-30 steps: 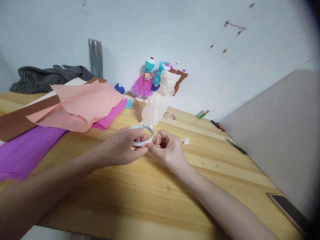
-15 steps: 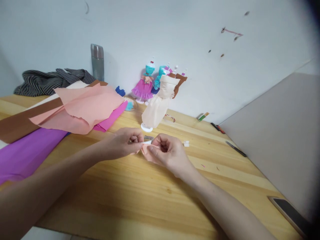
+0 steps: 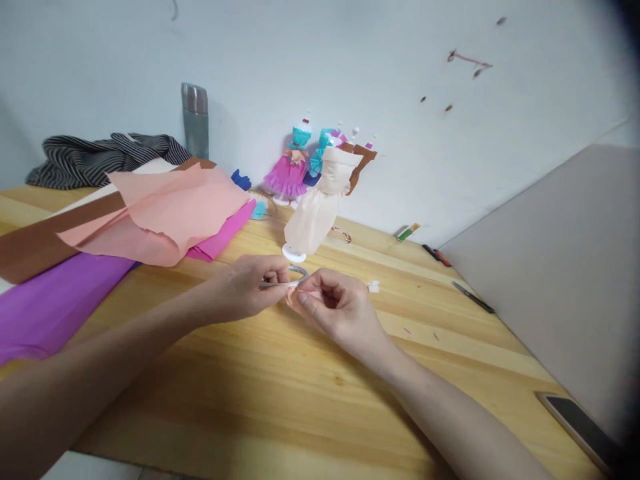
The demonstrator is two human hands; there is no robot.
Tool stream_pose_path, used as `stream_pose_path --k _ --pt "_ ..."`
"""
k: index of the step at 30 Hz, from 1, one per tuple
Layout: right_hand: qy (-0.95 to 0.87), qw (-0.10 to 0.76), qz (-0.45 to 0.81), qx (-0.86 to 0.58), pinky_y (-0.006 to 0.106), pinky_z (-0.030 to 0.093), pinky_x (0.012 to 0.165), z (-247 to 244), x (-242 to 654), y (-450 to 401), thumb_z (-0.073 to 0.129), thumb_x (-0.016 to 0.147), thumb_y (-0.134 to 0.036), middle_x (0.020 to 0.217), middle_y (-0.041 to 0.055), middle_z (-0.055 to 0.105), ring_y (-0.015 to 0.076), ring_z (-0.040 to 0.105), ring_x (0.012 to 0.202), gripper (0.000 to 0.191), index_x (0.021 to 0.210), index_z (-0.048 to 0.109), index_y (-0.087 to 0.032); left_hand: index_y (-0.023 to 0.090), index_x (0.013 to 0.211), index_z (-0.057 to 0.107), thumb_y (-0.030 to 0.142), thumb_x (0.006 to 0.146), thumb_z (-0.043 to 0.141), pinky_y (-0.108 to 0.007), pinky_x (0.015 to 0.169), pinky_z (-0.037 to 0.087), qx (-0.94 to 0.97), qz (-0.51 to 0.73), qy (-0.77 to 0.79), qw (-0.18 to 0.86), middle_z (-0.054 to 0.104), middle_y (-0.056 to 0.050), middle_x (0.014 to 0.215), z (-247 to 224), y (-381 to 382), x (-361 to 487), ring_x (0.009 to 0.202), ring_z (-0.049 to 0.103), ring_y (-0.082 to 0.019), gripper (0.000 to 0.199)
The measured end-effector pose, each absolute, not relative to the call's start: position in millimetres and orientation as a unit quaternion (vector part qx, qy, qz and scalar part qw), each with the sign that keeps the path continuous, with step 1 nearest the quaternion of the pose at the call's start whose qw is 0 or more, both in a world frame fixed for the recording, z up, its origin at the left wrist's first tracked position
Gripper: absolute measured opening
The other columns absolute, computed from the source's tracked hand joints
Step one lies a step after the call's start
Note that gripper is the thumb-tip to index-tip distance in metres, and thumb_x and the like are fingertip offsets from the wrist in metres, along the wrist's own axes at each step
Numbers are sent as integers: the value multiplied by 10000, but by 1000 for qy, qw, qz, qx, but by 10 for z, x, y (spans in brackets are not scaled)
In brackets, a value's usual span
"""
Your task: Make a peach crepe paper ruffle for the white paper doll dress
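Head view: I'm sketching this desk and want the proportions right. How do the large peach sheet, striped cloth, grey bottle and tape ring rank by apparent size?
1. Large peach sheet
2. Striped cloth
3. Grey bottle
4. Tape ring, judging by its visible part; fingers hide some.

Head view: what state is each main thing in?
Left hand: closed on tape roll.
Right hand: pinching small peach paper.
Tape roll: held, partly hidden.
Small peach paper: creased, held.
Gray bottle: upright, capped.
Phone: flat, screen dark.
Striped cloth: crumpled.
Cream paper dress: on white stand.
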State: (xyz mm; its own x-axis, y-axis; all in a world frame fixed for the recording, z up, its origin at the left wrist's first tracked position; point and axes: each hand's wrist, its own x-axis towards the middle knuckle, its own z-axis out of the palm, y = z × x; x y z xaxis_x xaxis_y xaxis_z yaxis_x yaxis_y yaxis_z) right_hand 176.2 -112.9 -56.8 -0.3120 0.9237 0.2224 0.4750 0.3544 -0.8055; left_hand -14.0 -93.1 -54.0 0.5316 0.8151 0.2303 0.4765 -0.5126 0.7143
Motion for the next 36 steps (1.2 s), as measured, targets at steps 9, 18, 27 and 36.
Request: stream_pose_path --k 9,18,27,36 --pt "-731 359 346 -467 218 300 455 -579 1743 -1146 604 765 -290 569 -14 537 82 407 482 145 688 580 -169 155 705 557 216 803 517 -214 538 320 822 291 394 291 569 31 621 -530 -932 -126 574 479 -91 123" --pt "-727 374 328 -473 225 316 466 -606 1752 -1130 619 777 -300 586 -10 558 88 431 494 165 684 558 -177 153 698 560 220 807 520 -213 538 324 823 291 392 289 573 27 634 -527 -941 -116 582 485 -93 134" --pt "-701 399 348 -477 211 264 448 -655 1762 -1102 667 759 -317 553 -41 508 69 375 472 230 668 501 -185 156 691 548 207 806 521 -205 527 313 826 292 386 289 563 29 625 -518 -956 -123 574 481 -89 128" --pt "-672 371 426 -480 195 296 438 -610 1764 -1094 707 702 -278 534 -76 490 73 415 452 230 830 532 -200 166 688 515 188 819 499 -216 518 285 861 281 341 252 492 54 580 -536 -944 -162 518 402 -76 133"
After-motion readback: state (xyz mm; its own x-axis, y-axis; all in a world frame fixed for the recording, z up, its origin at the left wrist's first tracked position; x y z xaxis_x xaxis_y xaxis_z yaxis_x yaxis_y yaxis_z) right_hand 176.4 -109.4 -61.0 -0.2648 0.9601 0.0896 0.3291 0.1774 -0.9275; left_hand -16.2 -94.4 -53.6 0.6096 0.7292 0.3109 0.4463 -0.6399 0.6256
